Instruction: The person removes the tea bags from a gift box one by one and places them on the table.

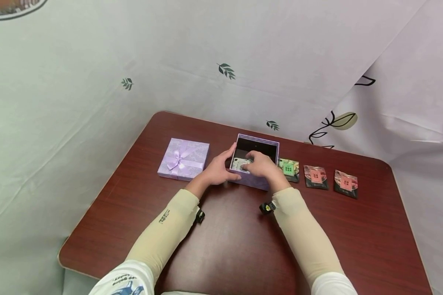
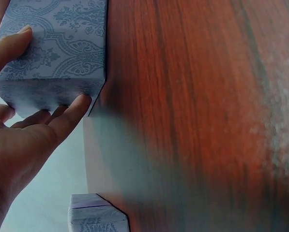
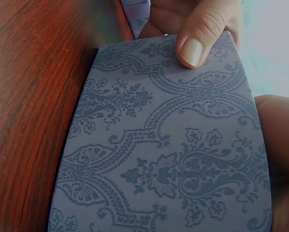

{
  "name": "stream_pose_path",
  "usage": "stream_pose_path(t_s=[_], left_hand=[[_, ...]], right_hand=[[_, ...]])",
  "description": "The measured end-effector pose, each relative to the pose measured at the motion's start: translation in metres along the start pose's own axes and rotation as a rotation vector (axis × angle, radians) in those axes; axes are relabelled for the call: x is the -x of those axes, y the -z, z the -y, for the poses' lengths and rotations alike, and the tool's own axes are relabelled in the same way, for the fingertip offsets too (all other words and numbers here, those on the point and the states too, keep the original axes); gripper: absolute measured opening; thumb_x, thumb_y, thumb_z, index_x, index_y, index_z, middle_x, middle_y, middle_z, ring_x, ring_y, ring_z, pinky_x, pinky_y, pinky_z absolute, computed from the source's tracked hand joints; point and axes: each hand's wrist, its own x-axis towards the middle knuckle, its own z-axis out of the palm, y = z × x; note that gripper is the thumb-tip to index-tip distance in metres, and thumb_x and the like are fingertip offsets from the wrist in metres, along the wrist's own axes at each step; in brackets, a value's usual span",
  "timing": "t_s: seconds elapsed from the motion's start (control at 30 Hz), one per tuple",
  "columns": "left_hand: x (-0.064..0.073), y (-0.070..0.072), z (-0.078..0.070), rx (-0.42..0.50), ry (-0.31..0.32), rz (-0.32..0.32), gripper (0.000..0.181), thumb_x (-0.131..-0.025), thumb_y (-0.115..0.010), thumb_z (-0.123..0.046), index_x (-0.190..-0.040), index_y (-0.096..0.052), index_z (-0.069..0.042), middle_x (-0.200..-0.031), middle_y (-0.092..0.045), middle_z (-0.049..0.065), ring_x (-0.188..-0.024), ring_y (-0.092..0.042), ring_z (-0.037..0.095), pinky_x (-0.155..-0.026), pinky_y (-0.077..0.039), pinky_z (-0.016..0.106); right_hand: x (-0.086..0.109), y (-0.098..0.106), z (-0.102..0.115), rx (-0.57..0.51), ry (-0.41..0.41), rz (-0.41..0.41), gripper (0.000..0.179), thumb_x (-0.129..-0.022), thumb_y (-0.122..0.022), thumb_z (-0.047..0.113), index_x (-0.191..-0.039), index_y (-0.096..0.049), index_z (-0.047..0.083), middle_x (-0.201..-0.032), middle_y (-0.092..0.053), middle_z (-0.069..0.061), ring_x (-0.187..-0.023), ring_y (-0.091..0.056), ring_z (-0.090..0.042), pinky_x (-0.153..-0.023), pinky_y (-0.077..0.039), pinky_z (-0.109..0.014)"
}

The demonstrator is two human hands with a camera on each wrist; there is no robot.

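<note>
A lidless purple patterned gift box (image 1: pixel 252 180) with a dark inside stands near the back of the table. My left hand (image 1: pixel 219 168) holds its near left corner, thumb (image 2: pixel 16 46) on the front wall and fingers (image 2: pixel 69 116) along the side. My right hand (image 1: pixel 262 164) reaches into the box over its front wall, fingers bent. A pale, greenish printed packet (image 1: pixel 238 164) lies inside at the front left, under the right thumb and index finger; whether they pinch it, I cannot tell. In the right wrist view, the box's front wall (image 3: pixel 159 121) hides those fingertips.
The box's lid (image 1: pixel 195 157), tied with a purple ribbon bow (image 1: pixel 178 160), lies to the left. Right of the box lie a green-labelled packet (image 1: pixel 289 169) and two red-labelled packets, one nearer (image 1: pixel 316 177) and one farther right (image 1: pixel 346 183). A printed white curtain (image 1: pixel 192 82) hangs behind the table.
</note>
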Motion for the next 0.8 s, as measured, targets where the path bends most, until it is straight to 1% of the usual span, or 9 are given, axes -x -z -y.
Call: stream_pose_path(t_s=[0.17, 0.37, 0.57, 0.67, 0.8], left_hand=[[0.0, 0.0, 0.0, 0.005, -0.004, -0.006, 0.116, -0.074, -0.091, -0.019, -0.162, -0.016, -0.022, -0.158, -0.033, 0.011, -0.143, -0.031, 0.021, -0.114, -0.027, 0.035], [0.0, 0.0, -0.001, 0.006, 0.0, -0.001, 0.116, -0.075, -0.091, -0.019, -0.162, -0.015, -0.024, -0.158, -0.033, 0.011, -0.143, -0.031, 0.021, -0.113, -0.027, 0.035], [0.0, 0.0, 0.0, -0.004, 0.001, 0.001, 0.116, -0.075, -0.091, -0.02, -0.162, -0.015, -0.023, -0.159, -0.032, 0.01, -0.143, -0.03, 0.021, -0.114, -0.027, 0.035], [0.0, 0.0, 0.0, -0.012, -0.002, 0.002, 0.115, -0.076, -0.091, -0.02, -0.162, -0.015, -0.022, -0.159, -0.032, 0.01, -0.143, -0.031, 0.022, -0.113, -0.027, 0.035], [0.0, 0.0, 0.001, -0.014, -0.003, -0.001, 0.115, -0.076, -0.09, -0.02, -0.162, -0.015, -0.022, -0.159, -0.032, 0.011, -0.143, -0.03, 0.021, -0.114, -0.027, 0.034]], right_hand=[[0.0, -0.001, 0.002, 0.002, 0.005, -0.041, 0.05, -0.092, -0.069, 0.027, -0.134, -0.057, 0.003, -0.132, -0.058, -0.018, -0.12, -0.053, -0.038, -0.096, -0.044, -0.053], [-0.001, -0.002, 0.006, -0.019, 0.01, -0.082, 0.052, -0.09, -0.073, 0.023, -0.135, -0.057, 0.004, -0.129, -0.06, -0.018, -0.114, -0.056, -0.037, -0.092, -0.047, -0.052], [-0.005, -0.004, 0.008, -0.037, 0.013, -0.111, 0.055, -0.085, -0.076, 0.013, -0.135, -0.058, 0.006, -0.134, -0.057, -0.016, -0.117, -0.054, -0.036, -0.093, -0.046, -0.051], [-0.008, -0.006, 0.008, -0.044, 0.01, -0.103, 0.056, -0.083, -0.077, 0.009, -0.135, -0.058, 0.006, -0.135, -0.057, -0.016, -0.113, -0.054, -0.035, -0.09, -0.047, -0.049], [-0.011, -0.008, 0.009, -0.057, -0.001, -0.096, 0.058, -0.081, -0.077, 0.005, -0.136, -0.058, 0.006, -0.134, -0.057, -0.016, -0.102, -0.054, -0.033, -0.08, -0.048, -0.045]])
